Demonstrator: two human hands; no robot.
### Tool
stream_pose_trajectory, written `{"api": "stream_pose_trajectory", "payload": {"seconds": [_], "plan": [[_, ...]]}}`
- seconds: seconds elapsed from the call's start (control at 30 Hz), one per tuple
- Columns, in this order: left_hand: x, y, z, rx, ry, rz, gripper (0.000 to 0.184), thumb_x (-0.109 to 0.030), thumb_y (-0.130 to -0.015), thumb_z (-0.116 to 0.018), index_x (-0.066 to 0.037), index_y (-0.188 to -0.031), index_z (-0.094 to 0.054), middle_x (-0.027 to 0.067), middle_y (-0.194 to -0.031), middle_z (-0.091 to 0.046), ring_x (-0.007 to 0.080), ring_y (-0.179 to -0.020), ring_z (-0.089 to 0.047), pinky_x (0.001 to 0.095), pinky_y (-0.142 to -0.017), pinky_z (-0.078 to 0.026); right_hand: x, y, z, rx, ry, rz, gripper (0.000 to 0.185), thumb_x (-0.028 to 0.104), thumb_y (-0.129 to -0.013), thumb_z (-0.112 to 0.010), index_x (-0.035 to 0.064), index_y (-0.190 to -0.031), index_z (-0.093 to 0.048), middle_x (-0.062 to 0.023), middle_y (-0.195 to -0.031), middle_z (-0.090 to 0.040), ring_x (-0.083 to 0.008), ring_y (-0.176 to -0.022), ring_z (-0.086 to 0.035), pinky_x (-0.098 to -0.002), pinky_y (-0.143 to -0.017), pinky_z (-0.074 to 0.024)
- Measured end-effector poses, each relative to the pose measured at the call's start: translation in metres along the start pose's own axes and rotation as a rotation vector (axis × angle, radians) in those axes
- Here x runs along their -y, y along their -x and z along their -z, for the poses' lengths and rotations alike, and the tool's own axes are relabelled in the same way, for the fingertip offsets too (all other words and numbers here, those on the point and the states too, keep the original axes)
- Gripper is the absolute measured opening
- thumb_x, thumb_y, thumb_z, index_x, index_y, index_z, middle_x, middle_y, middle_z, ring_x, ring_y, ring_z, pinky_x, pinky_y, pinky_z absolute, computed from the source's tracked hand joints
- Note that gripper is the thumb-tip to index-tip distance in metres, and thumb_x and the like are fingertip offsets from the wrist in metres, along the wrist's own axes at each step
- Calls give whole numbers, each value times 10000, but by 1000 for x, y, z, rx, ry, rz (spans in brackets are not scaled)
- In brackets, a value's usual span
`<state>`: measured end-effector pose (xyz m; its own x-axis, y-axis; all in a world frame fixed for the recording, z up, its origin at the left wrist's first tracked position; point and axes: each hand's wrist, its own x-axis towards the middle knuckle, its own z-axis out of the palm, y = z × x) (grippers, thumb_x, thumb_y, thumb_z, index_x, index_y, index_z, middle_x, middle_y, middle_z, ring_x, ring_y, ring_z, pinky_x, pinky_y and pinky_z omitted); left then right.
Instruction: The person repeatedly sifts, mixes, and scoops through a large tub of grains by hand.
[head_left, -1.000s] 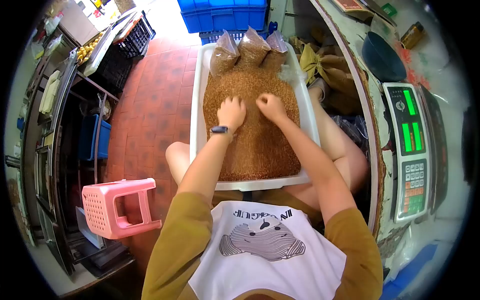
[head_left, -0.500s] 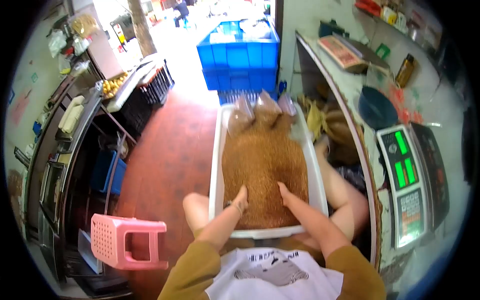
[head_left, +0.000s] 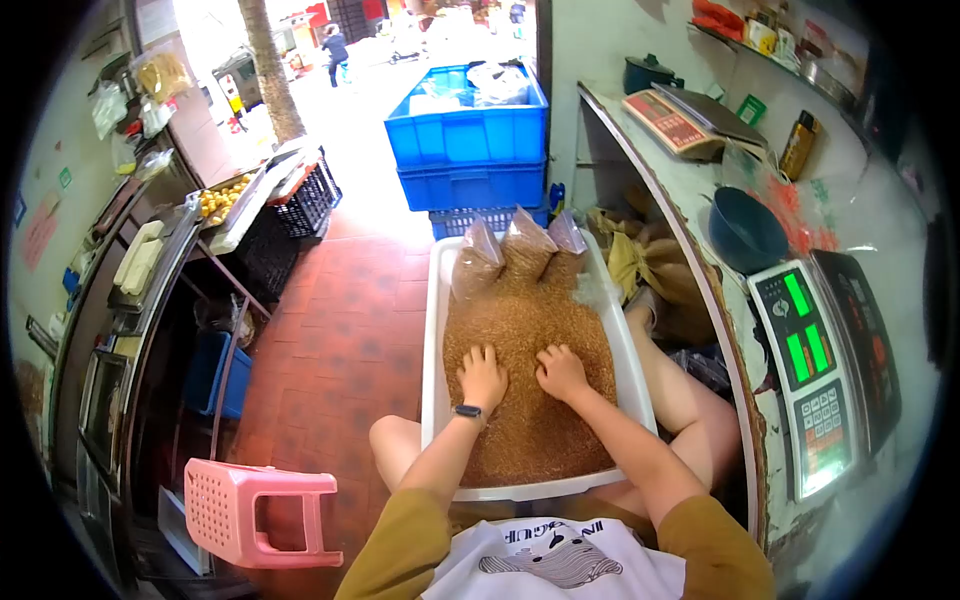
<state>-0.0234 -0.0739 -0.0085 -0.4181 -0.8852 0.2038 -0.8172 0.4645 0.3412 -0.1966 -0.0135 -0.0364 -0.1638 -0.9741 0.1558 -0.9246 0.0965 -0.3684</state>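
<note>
A white plastic tub stands between my bare knees, filled with loose brown grain-like material; its exact kind is too fine to tell. My left hand, with a dark watch on its wrist, rests palm down on the heap, fingers a little apart. Beside it, my right hand lies on the same heap, fingers spread and their tips touching the material. Neither hand holds an object. At the tub's far end, clear plastic bags of the brown material stand upright.
Blue crates are stacked beyond the tub. To the right, a counter carries a lit digital scale, a dark green bowl and a second scale. A pink stool stands left, near metal shelving. Sacks sit under the counter.
Both hands, earlier sunk partly in the material with thumbs up, now lie palm down on top of it, slightly farther from my body. The head view has tilted up a little.
</note>
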Motion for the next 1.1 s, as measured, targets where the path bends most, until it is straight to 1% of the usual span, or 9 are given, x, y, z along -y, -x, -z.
{"api": "stream_pose_trajectory", "payload": {"seconds": [0.27,0.37,0.47,0.63,0.73,0.83,0.9,1.0,1.1], "plan": [[29,14,10,970,328,532,622,-477,-819,-428,13,-1193,-516,205,-1203,-534,317,-1093,-527,380,-880,-431,-65,17,-71,739,-414,-657,607,443,-784,-520,35,-1233,-513,-173,-1268,-496,-314,-1168,-465,-414,-930,-397],[82,41,-138,626,791,737,593,-466,-854,-410,12,-1188,-518,198,-1176,-553,306,-1085,-533,355,-930,-393,-67,40,-91,790,-769,-826,693,562,-830,-420,148,-1380,-342,-70,-1435,-304,-275,-1318,-254,-502,-988,-277],[53,52,-83,829,1376,924,582,-458,-865,-400,13,-1187,-515,192,-1185,-546,303,-1097,-522,354,-939,-383,-11,45,1,945,-1011,-873,584,494,-873,-380,139,-1336,-401,-84,-1410,-336,-282,-1285,-304,-476,-987,-297],[7,27,-27,681,1832,984,564,-445,-884,-384,14,-1185,-511,184,-1201,-533,299,-1116,-505,353,-954,-367,-22,28,-27,600,-1671,-915,432,363,-887,-429,24,-1123,-555,-107,-1144,-579,-228,-986,-578,-392,-841,-475],[-9,-6,-11,367,1708,820,553,-437,-896,-375,15,-1185,-508,179,-1211,-525,296,-1128,-494,352,-963,-357,-14,1,-25,301,-2110,-457,329,215,-892,-447,4,-1130,-532,-118,-1078,-589,-252,-981,-573,-397,-862,-461],[30,-26,-49,-1,515,278,497,-201,-830,-504,-2,-1272,-396,227,-1233,-437,362,-1150,-414,467,-936,-349,8,-9,-3,209,-1258,-559,306,132,-863,-490,-8,-1133,-518,-112,-1114,-562,-269,-1028,-543,-402,-887,-435],[-3,-10,10,62,289,232,520,-194,-798,-527,26,-1251,-400,228,-1238,-414,396,-1150,-390,468,-942,-341,19,4,-9,23,-784,-411,303,102,-843,-508,0,-1127,-521,-114,-1121,-539,-273,-1027,-528,-399,-881,-427],[-6,5,-1,-313,49,15,463,-193,-774,-548,20,-1172,-448,214,-1205,-420,388,-1113,-409,473,-903,-360,24,14,-8,-140,-323,-172,296,71,-817,-514,13,-1106,-538,-121,-1110,-511,-285,-1016,-506,-393,-863,-423],[-6,17,0,-26,95,-69,381,-182,-742,-561,-12,-1074,-485,190,-1094,-465,354,-1037,-449,469,-857,-374,24,17,0,-53,-149,-94,276,65,-785,-521,33,-1054,-574,-124,-1058,-520,-288,-1007,-490,-393,-877,-410]]}}
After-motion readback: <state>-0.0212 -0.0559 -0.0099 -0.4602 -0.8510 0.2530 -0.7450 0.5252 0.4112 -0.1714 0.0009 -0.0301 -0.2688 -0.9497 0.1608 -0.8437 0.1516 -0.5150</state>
